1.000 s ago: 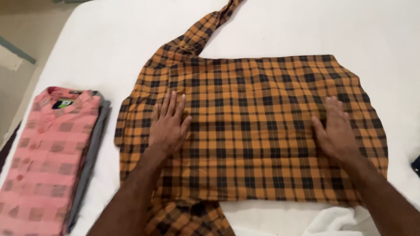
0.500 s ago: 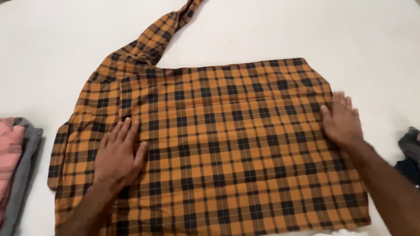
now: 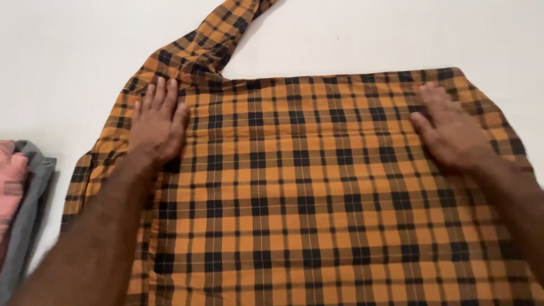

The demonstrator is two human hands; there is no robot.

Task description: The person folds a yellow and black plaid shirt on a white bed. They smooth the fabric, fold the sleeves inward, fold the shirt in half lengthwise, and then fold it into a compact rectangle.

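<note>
While an orange-and-black plaid shirt (image 3: 306, 187) lies spread flat over most of the white bench (image 3: 68, 51), a small pile of folded clothes (image 3: 20, 198), pink over grey, sits at the near left edge, just beside the shirt's side. Nothing lies over the cloth between the hands. Left hand (image 3: 156, 122) presses palm down near the upper left corner, fingers (image 3: 161, 93) released and straight. Right hand (image 3: 450, 127) lies flat near the upper right edge, likewise unclenched. Farthest off, one sleeve (image 3: 221, 34) trails away up the bench.
</note>
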